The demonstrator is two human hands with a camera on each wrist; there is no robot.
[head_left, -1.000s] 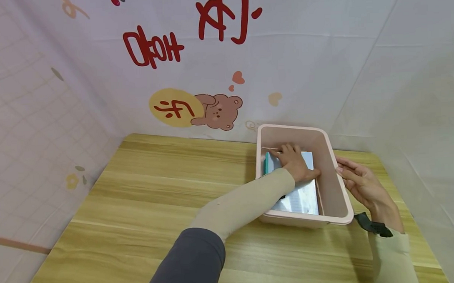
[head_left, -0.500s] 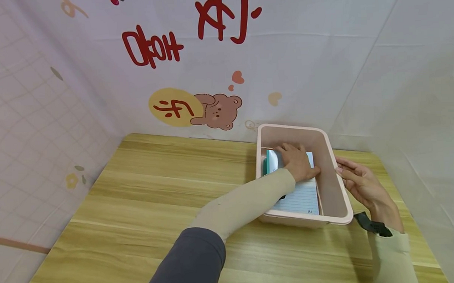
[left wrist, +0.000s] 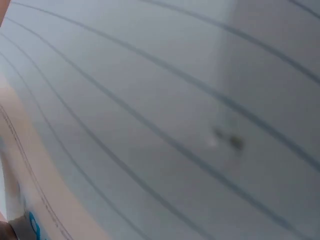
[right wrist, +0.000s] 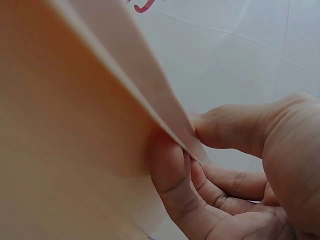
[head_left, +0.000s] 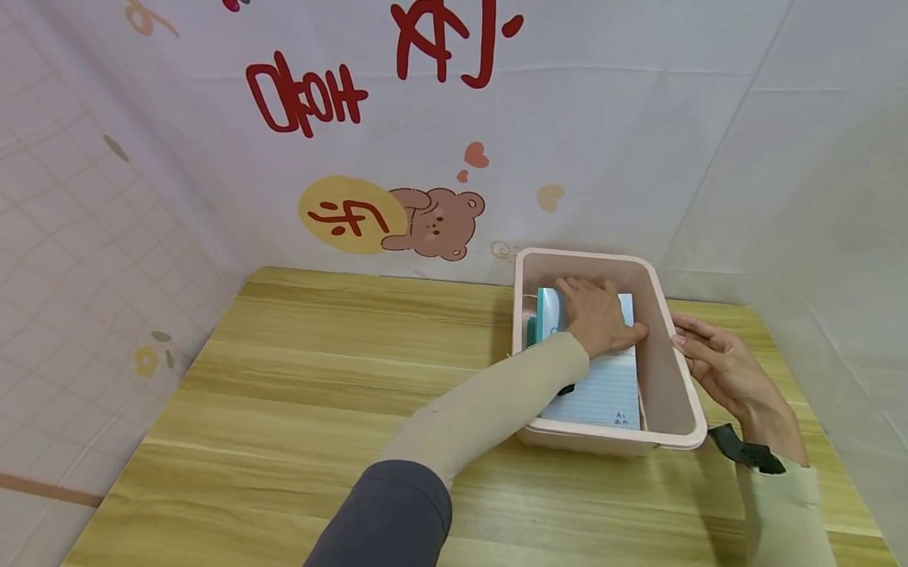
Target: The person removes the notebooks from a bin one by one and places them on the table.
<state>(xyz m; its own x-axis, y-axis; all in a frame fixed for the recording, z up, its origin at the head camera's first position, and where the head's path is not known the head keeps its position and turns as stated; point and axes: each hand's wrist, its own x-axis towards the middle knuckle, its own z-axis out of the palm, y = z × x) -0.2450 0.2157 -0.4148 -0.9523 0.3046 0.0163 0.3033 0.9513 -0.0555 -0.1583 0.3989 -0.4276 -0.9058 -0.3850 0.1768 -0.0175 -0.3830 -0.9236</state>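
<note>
A pale pink plastic storage box [head_left: 586, 255] stands on the table's right side. My left hand [head_left: 599, 318] is inside it, over a pale blue lined notebook [head_left: 595, 395] marked "A5", with a teal edge on its left. The thumb lies at the notebook's right edge and the other fingers reach its far end, gripping it. Close up, the left wrist view is filled by the lined surface [left wrist: 150, 110]. My right hand [head_left: 727, 370] pinches the box's right rim; in the right wrist view the thumb and fingers [right wrist: 172, 170] lie on opposite sides of the wall.
Something green [head_left: 531, 331] lies in the box left of the notebook. The wood-grain table [head_left: 337, 388] stretches out to the left. Behind the box rises a white wall cloth [head_left: 599, 128] with a bear print, and another pale sheet [head_left: 860, 303] borders the right side.
The notebook has risen slightly and shifted toward the box's far right with my left hand, and its glare has faded. My right hand stays at the rim.
</note>
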